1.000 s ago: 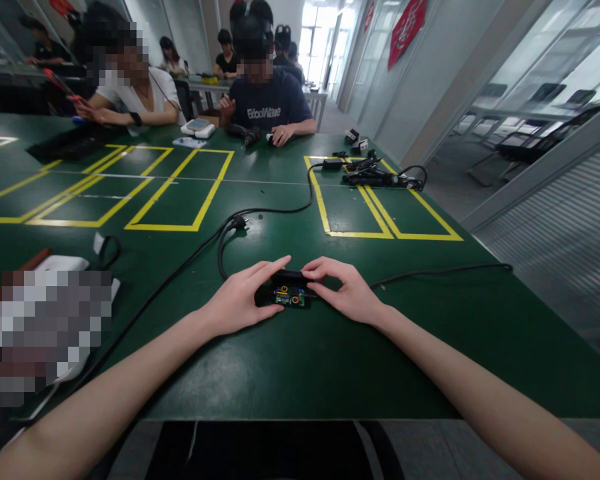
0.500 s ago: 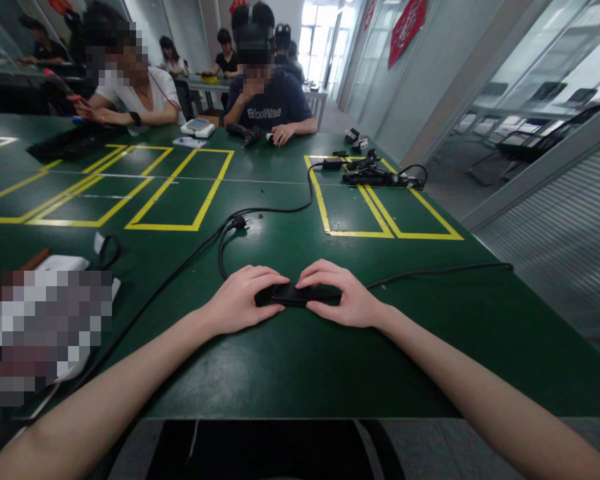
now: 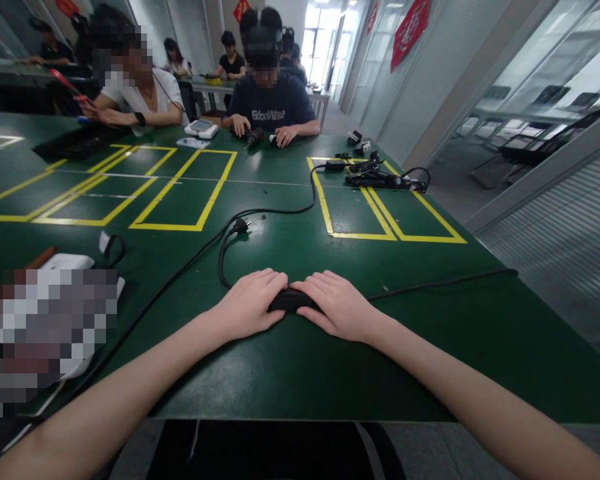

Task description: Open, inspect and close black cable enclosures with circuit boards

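A small black power adapter (image 3: 291, 301) lies on the green table (image 3: 300, 360) near the front edge. My left hand (image 3: 250, 301) covers its left end and my right hand (image 3: 333, 305) covers its right end, fingers pressed down flat over the case. Only a short strip of the black case shows between the two hands. A black cable (image 3: 440, 283) runs from under my right hand toward the right table edge.
A black cord with a plug (image 3: 240, 227) loops just beyond my hands. Yellow tape rectangles (image 3: 180, 193) mark the table. A pile of black adapters and cables (image 3: 377, 177) lies far right. Two people sit across the table. A white object (image 3: 65, 261) lies at left.
The open case with its coloured circuit board was closed with the black lid. Both hands have since slid over the top of the case and press on it.
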Demonstrator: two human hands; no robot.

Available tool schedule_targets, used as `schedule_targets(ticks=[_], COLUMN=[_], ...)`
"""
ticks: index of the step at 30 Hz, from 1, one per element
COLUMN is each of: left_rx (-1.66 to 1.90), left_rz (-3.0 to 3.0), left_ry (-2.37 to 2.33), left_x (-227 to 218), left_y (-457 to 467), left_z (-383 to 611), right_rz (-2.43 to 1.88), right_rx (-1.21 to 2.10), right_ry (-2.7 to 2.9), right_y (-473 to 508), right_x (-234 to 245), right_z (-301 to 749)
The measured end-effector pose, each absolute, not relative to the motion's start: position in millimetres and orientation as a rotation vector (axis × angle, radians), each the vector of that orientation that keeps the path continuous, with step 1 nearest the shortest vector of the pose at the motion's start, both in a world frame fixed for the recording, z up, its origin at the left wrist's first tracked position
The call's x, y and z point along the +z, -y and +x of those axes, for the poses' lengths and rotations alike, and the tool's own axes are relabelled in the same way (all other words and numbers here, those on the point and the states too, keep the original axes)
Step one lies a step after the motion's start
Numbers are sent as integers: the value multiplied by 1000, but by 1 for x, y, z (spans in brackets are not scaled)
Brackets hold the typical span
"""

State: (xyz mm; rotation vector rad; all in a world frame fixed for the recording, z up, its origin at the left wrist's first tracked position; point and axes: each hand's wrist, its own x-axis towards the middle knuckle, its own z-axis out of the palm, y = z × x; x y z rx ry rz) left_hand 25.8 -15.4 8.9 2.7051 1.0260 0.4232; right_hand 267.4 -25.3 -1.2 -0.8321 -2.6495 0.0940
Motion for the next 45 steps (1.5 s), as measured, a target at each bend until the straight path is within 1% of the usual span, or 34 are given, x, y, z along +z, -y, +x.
schedule_targets(ticks=[8,15,27,34,45], left_rx=[277,292,391,550,640], left_rz=[2757,2724,2830,2974,2976], left_ry=[-909,-863,-797,-765,-758], left_x=[14,19,10,5,3], left_y=[19,16,10,0,-2], left_z=[26,23,21,22,22], right_rz=[-890,-956,-873,-917,-897], right_rx=[339,373,310,108,46], right_ry=[2666,2677,2637,2688,2652], right_y=[24,22,19,18,13], right_x=[-3,-3,-1,-3,-4], right_z=[270,271,269,270,270])
